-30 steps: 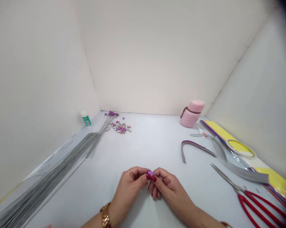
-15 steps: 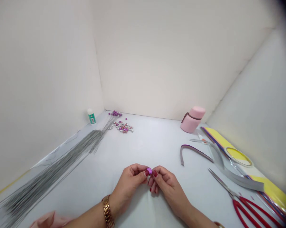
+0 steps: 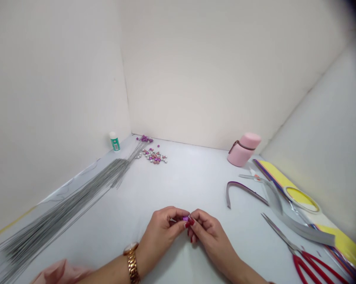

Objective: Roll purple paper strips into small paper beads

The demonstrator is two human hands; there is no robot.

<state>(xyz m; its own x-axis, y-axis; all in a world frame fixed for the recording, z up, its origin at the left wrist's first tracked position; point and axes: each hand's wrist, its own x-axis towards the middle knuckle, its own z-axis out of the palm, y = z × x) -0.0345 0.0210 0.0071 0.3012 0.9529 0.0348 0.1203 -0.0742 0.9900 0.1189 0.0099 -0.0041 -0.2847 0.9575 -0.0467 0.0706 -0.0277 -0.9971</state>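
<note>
A small purple folded paper star (image 3: 185, 218) sits between the fingertips of both hands, partly covered by them. My left hand (image 3: 164, 230) pinches it from the left with thumb and forefinger. From the right, the thumb and fingers of my right hand (image 3: 209, 232) press on it, and the two thumbs meet at its near side. A curved paper strip (image 3: 245, 188), purple on one side, lies to the right beyond my right hand. Farther back is a loose pile of purple, pink and silver stars (image 3: 155, 157).
Grey wires (image 3: 77, 201) stretch along the left side, with purple stars (image 3: 144, 139) at their far end. A glue stick (image 3: 115, 142) stands behind them. Right: pink flask (image 3: 243, 150), red-handled scissors (image 3: 293, 246), silver strips (image 3: 308, 230), tape roll (image 3: 316, 207), yellow sheets (image 3: 269, 170).
My fingers have closed in over the star, so less of it shows. My left wrist has turned, bringing the watch face into sight. The whole view has shifted slightly.
</note>
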